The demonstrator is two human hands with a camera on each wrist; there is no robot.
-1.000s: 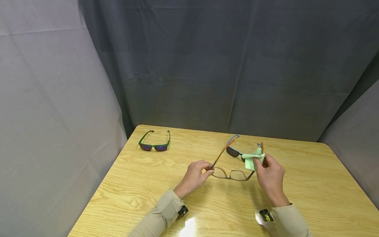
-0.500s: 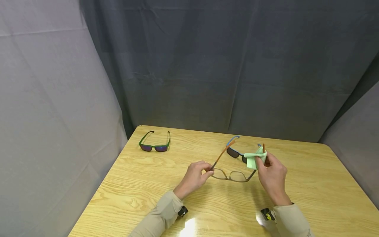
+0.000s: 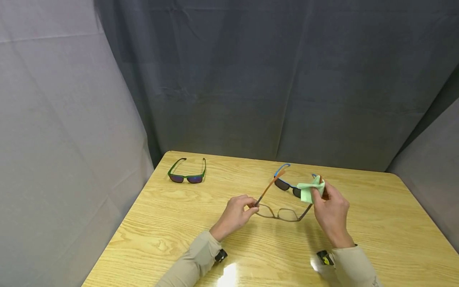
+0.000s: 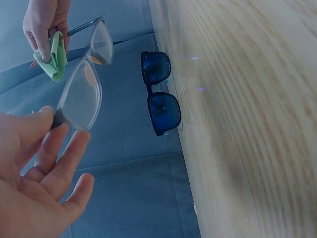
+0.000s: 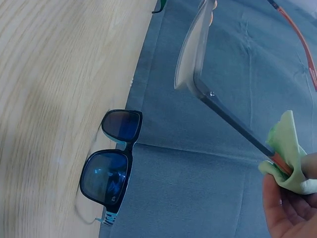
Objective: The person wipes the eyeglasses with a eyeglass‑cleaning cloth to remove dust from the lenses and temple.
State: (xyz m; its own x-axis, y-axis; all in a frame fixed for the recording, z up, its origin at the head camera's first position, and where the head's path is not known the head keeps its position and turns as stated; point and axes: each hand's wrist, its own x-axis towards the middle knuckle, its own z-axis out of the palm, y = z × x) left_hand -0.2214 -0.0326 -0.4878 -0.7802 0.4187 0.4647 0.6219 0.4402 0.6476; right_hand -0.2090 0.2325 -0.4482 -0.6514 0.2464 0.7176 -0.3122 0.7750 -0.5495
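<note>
Clear-lens eyeglasses [image 3: 287,215] with grey front and orange temple ends are held above the table, temples unfolded and pointing away. My left hand [image 3: 234,215] pinches them at the left hinge corner between thumb and fingers, as the left wrist view also shows. My right hand [image 3: 331,213] holds a pale green cloth [image 3: 309,191] folded round the right temple [image 5: 233,121] near its orange end. The cloth hides part of that temple. Behind the eyeglasses, blue-framed sunglasses [image 3: 282,184] lie on the table, partly covered by the cloth in the head view.
Green-framed sunglasses [image 3: 186,178] with purple-blue lenses lie unfolded at the table's back left. The wooden table [image 3: 172,231] reaches a dark grey curtain [image 3: 222,79] behind. A light curtain [image 3: 64,139] hangs at the left, another [image 3: 430,167] at the right.
My right hand and the cloth have slid slightly right along the temple toward its tip, so less orange sticks out past the cloth. My left hand stays almost still.
</note>
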